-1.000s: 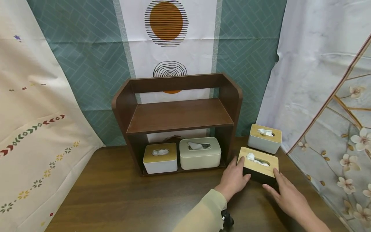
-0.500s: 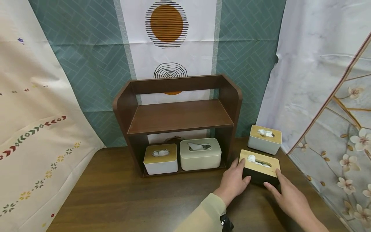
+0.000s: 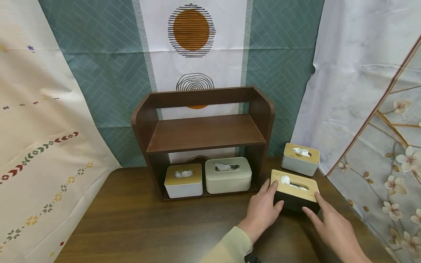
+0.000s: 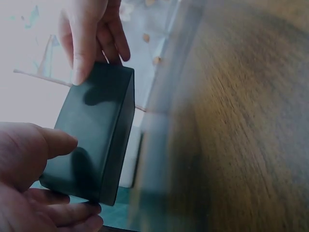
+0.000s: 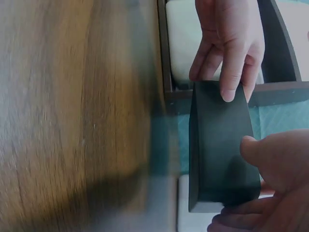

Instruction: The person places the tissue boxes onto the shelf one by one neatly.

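Note:
Between both hands is a black tissue box with a light wood lid and a white tissue in its slot. My left hand grips its left end, thumb on the front face. At the opposite end, my right hand holds it the same way, fingers along the side. Both wrist views show the dark front face with a thumb pressed on it from each end. Just behind stands a grey tissue box with a wood lid.
A dark brown two-tier shelf stands at the back. Its lower level holds a white tissue box with a wood lid and a cream tissue box. Hanging cloths border the brown table at the back and sides.
Both hands have kept their grip on the black tissue box, which has shifted slightly toward me and to the right. The head view has turned a little; the other boxes stay in place.

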A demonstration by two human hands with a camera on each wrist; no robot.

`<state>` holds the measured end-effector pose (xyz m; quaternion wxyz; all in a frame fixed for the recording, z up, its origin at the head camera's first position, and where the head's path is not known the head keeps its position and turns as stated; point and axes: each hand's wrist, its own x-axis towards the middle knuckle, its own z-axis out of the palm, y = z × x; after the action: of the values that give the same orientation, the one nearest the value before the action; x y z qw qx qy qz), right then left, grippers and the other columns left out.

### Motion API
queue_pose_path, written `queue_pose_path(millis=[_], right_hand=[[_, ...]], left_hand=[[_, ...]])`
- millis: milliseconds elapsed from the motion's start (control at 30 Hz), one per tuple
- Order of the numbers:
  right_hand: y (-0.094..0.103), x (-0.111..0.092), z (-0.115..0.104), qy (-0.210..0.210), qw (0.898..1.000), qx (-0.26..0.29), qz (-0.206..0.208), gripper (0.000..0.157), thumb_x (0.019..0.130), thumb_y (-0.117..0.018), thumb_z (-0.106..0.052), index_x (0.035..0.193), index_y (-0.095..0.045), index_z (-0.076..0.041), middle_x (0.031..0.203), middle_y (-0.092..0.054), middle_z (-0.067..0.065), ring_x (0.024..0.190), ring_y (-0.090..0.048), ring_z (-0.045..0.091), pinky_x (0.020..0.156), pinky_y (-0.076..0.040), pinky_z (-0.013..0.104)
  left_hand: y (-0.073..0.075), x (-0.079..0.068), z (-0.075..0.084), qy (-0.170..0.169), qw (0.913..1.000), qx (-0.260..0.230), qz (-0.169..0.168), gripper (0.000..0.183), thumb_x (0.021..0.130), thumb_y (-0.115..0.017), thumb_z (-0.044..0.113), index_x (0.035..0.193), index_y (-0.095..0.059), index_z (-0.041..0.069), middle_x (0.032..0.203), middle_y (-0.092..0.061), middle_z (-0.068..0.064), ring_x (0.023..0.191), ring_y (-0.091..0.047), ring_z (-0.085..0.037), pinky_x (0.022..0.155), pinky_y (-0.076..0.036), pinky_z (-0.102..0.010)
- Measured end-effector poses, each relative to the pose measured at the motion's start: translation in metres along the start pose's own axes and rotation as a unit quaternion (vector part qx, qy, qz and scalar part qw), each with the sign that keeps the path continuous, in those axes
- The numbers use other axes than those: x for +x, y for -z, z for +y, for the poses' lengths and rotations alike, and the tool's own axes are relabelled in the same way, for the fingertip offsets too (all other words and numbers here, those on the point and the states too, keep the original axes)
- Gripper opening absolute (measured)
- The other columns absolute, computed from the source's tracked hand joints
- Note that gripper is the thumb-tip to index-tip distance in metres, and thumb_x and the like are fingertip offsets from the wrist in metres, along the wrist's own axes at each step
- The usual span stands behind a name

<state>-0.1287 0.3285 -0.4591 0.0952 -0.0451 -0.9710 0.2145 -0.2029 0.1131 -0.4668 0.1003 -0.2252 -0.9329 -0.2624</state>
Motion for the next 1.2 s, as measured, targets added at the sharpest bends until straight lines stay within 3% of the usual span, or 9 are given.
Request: queue_pose_path(millis=[233, 433, 667, 1000, 1200], right_hand=[[0.001, -0.009, -0.011, 0.023, 0.998, 0.000, 0.053, 0.078, 0.113, -0.066, -0.043, 0.163, -0.040, 0.011, 0.149, -0.053, 0.044, 0.120, -0.064, 0.064, 0.086, -0.050, 0.077], [0.000, -0.016, -0.022, 0.054, 0.990, 0.005, 0.128, 0.068, 0.107, -0.076, -0.031, 0.158, -0.052, 0.007, 0.131, -0.069, 0.038, 0.095, -0.076, 0.049, 0.073, -0.053, 0.071], [0.007, -0.023, -0.031, 0.056, 0.986, 0.005, 0.159, 0.063, 0.105, -0.079, -0.027, 0.155, -0.057, 0.005, 0.115, -0.075, 0.032, 0.081, -0.074, 0.040, 0.058, -0.052, 0.061], [0.015, -0.036, -0.040, 0.088, 0.972, 0.008, 0.217, 0.063, 0.097, -0.087, -0.018, 0.153, -0.062, -0.002, 0.109, -0.078, 0.027, 0.080, -0.076, 0.040, 0.055, -0.051, 0.060], [0.020, -0.040, -0.052, 0.099, 0.966, 0.007, 0.237, 0.066, 0.094, -0.090, -0.018, 0.153, -0.064, -0.005, 0.118, -0.077, 0.029, 0.066, -0.071, 0.032, 0.053, -0.051, 0.057]], left_hand=[[0.014, -0.013, 0.001, -0.023, 0.9984, 0.025, 0.046, 0.061, 0.105, -0.079, 0.038, 0.161, -0.059, 0.023, 0.163, -0.057, -0.008, 0.092, -0.080, -0.023, 0.086, -0.063, -0.034], [0.026, -0.023, -0.002, -0.037, 0.9962, 0.030, 0.073, 0.059, 0.103, -0.082, 0.035, 0.157, -0.063, 0.024, 0.157, -0.063, -0.009, 0.089, -0.081, -0.023, 0.084, -0.064, -0.036], [0.039, -0.032, -0.003, -0.070, 0.9900, 0.053, 0.111, 0.056, 0.100, -0.086, 0.033, 0.152, -0.068, 0.024, 0.150, -0.069, -0.008, 0.092, -0.082, -0.021, 0.077, -0.063, -0.034], [0.061, -0.046, 0.001, -0.091, 0.9831, 0.054, 0.149, 0.057, 0.096, -0.091, 0.030, 0.149, -0.070, 0.025, 0.147, -0.071, -0.007, 0.082, -0.081, -0.020, 0.069, -0.061, -0.032], [0.078, -0.056, -0.002, -0.112, 0.9760, 0.046, 0.181, 0.060, 0.093, -0.094, 0.028, 0.148, -0.071, 0.023, 0.145, -0.072, -0.009, 0.073, -0.078, -0.016, 0.064, -0.059, -0.028]])
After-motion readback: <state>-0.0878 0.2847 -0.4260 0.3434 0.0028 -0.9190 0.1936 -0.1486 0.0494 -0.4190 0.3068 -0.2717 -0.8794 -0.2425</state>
